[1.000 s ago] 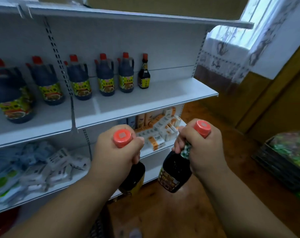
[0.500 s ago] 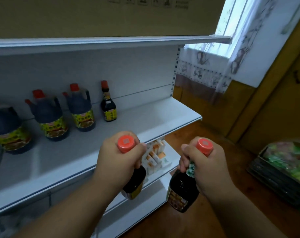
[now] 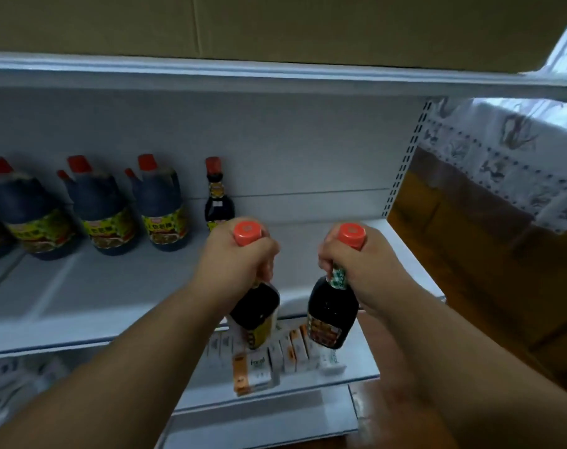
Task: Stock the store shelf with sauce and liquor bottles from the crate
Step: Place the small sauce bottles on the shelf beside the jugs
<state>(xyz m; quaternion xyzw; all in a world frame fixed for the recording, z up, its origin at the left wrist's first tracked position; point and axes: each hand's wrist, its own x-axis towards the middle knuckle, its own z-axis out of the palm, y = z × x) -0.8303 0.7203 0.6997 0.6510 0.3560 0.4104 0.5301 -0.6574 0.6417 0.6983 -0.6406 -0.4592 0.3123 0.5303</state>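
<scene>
My left hand [image 3: 235, 259] grips the neck of a dark sauce bottle [image 3: 254, 314] with a red cap and a yellow label. My right hand [image 3: 361, 267] grips the neck of a second dark sauce bottle [image 3: 330, 314] with a red cap and an orange label. Both bottles hang in the air just in front of the white middle shelf [image 3: 90, 286], near its front edge. One small sauce bottle [image 3: 218, 197] of the same kind stands at the back of that shelf, just beyond my left hand. The crate is out of view.
Several large dark sauce jugs [image 3: 160, 209] with red caps stand in a row at the shelf's back left. Small orange and white boxes [image 3: 288, 350] fill the shelf below. A cardboard box [image 3: 275, 24] sits on the top shelf. A curtain [image 3: 502, 157] hangs at the right.
Both hands have risen with their bottles toward the middle shelf and come closer to it. The view has shifted right and nearer, so fewer jugs show.
</scene>
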